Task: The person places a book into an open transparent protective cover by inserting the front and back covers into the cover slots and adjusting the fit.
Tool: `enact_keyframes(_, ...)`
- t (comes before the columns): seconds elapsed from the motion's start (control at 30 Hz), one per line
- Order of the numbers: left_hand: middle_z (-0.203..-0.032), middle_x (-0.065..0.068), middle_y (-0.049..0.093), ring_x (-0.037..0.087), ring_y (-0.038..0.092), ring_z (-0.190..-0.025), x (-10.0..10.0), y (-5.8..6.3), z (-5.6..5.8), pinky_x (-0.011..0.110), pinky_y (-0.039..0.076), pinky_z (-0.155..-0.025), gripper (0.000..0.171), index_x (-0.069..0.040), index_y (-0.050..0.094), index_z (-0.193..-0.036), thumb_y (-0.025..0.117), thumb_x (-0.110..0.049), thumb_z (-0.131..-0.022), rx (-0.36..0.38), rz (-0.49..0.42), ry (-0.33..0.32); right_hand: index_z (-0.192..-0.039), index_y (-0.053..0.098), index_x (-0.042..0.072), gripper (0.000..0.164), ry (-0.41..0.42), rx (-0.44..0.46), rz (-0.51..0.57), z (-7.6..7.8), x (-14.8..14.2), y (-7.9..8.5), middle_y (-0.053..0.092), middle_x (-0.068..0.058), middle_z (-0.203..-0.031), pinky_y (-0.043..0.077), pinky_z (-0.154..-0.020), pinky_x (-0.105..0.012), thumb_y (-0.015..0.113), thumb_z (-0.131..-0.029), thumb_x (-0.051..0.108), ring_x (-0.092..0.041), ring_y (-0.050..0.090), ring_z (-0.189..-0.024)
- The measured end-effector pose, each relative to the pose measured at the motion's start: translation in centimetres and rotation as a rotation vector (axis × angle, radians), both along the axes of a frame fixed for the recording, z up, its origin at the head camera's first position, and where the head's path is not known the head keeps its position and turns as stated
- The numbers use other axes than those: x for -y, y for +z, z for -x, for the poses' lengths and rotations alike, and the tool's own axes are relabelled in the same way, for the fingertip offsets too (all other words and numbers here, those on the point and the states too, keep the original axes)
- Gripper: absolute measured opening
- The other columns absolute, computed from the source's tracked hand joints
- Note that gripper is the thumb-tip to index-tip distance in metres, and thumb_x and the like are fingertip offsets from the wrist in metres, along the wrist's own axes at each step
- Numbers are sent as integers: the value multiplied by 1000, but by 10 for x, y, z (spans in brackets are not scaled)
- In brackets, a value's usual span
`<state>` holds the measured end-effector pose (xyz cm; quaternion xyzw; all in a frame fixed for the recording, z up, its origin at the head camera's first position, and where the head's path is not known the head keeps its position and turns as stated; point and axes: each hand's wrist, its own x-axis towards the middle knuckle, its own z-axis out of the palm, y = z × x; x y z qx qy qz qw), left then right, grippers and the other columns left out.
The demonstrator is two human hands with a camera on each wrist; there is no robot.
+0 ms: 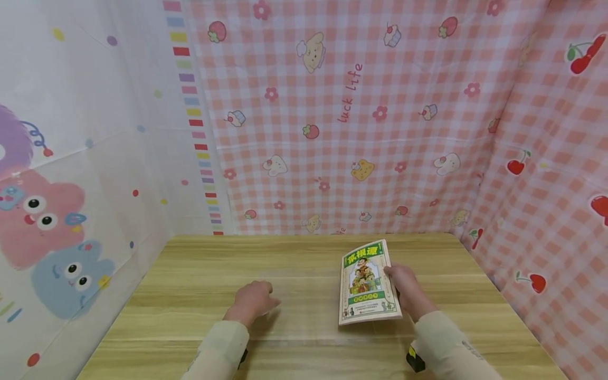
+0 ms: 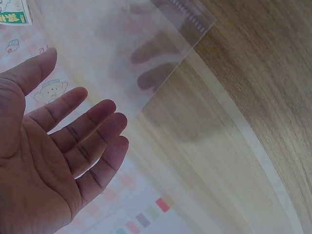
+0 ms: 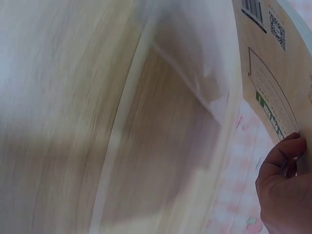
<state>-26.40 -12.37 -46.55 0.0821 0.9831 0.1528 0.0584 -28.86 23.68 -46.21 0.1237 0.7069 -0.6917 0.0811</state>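
My right hand (image 1: 408,287) holds a thin booklet (image 1: 366,285) by its right edge, raised over the table. The cover has a green title band with yellow characters and a drawing of several figures. In the right wrist view, thumb and fingers pinch the edge of the back cover (image 3: 273,73), near a barcode and a QR code. My left hand (image 1: 252,302) hovers at the table's middle left, fingers slightly bent and spread, holding nothing. Close to its fingertips in the left wrist view lies a clear plastic sleeve (image 2: 161,34) with a ridged strip at one corner.
The wood-grain table (image 1: 190,285) runs back to a pink checked cloth (image 1: 294,158) hung behind it. A white cloth with cartoon shapes (image 1: 133,211) hangs at the left and a cherry-patterned cloth (image 1: 537,211) at the right.
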Motion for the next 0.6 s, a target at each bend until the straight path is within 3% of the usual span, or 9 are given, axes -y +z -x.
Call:
enact_keyframes(0.13, -109, 15, 70, 34, 66, -98, 0, 0, 0, 48, 54, -82, 36, 0, 69, -111, 75, -28, -88, 7, 5, 4, -142, 36, -13, 46, 21, -18, -20, -1, 15, -1, 67, -14, -102, 56, -70, -31, 35, -105, 13, -15, 68, -79)
enact_keyframes(0.6, -105, 13, 70, 34, 67, -95, -2, -3, 0, 49, 54, -80, 32, -1, 70, -108, 76, -25, -87, -6, 4, -9, -133, 48, -14, 40, 76, -55, -33, -8, 62, 1, 68, -20, -102, 58, -70, -35, 41, -102, 10, -21, 69, -82)
